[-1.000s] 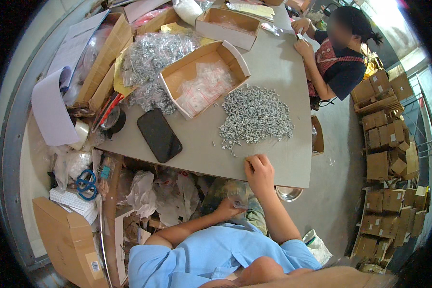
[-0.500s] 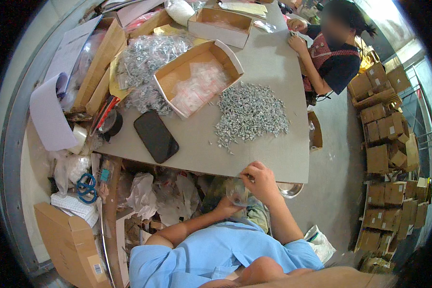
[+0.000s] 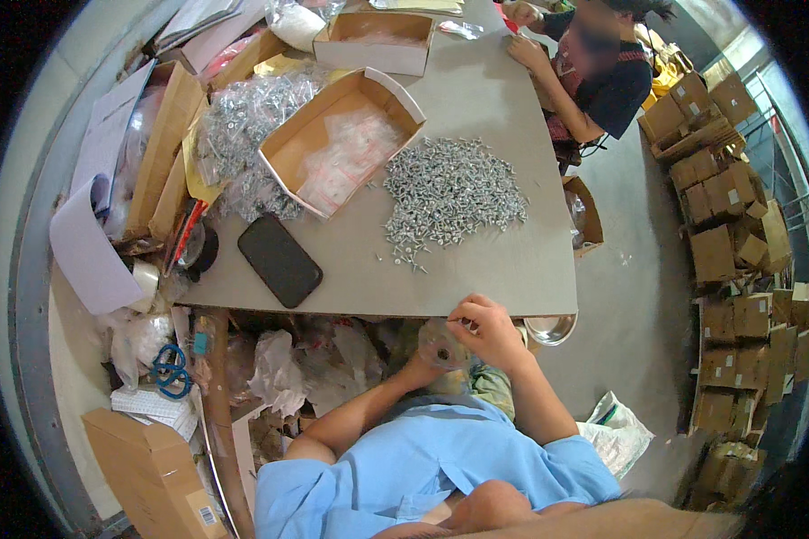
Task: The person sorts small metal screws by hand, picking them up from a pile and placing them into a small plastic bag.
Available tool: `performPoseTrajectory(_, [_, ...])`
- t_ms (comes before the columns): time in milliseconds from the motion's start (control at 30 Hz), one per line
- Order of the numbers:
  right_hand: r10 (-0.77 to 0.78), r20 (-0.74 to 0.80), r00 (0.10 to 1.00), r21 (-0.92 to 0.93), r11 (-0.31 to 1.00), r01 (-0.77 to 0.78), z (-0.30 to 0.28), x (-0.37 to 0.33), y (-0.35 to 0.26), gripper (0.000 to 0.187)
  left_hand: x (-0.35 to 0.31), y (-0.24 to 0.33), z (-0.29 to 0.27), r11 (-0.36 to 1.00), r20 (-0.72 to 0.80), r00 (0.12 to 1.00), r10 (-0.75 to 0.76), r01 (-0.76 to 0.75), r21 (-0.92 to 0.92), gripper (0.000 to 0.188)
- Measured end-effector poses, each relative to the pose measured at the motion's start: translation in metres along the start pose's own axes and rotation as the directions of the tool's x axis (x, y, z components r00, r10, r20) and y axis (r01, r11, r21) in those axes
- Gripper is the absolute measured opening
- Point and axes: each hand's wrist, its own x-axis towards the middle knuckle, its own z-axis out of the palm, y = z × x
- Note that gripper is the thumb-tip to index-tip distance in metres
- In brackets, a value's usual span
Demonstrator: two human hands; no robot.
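Just below the table's front edge, my left hand (image 3: 417, 372) is closed on a see-through plastic piece (image 3: 442, 349), rounded, with a dark spot in its middle; its exact kind is unclear. My right hand (image 3: 491, 334) is at the upper right of that plastic, thumb and fingers pinched together. Whatever lies between those fingertips is too small to tell. Beyond my hands a heap of small silvery screws (image 3: 458, 193) spreads over the grey table (image 3: 368, 292). Left of the heap, an open cardboard tray (image 3: 307, 126) holds clear little bags (image 3: 351, 157).
A black phone (image 3: 280, 260) lies near the table's front left. Filled clear bags of hardware (image 3: 252, 117) pile up behind it. A co-worker (image 3: 593, 85) sits at the far right, hands over the table. A metal bowl (image 3: 551, 329) juts out beside my right wrist. Stacked cartons (image 3: 733, 256) line the right side.
The view has shifted, so the table and its contents appear further up and left. My hands stay close together at the clear plastic, with the right hand still pinched.
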Motion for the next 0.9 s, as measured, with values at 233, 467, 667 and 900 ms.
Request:
performPoseTrajectory(233, [-0.249, 0.359, 0.899, -0.175, 0.929, 0.327, 0.009, -0.011, -0.022, 0.018, -0.014, 0.057, -0.088, 0.909, 0.450, 0.790, -0.417, 0.377, 0.180, 0.038])
performPoseTrajectory(467, [-0.459, 0.342, 0.820, -0.012, 0.870, 0.493, 0.016, -0.003, -0.070, 0.015, -0.018, 0.137, -0.129, 0.889, 0.477, 0.860, -0.180, 0.350, -0.295, 0.058])
performPoseTrajectory(667, [-0.487, 0.233, 0.842, 0.040, 0.870, 0.492, 0.003, -0.001, -0.075, 0.015, -0.013, 0.138, -0.128, 0.882, 0.272, 0.962, -0.008, 0.135, -0.451, 0.061])
performPoseTrajectory(900, [-0.362, -0.023, 0.932, 0.027, 0.932, 0.363, -0.006, -0.006, -0.056, 0.016, -0.001, 0.151, -0.128, 0.972, -0.096, 0.967, 0.235, -0.234, 0.015, 0.022])
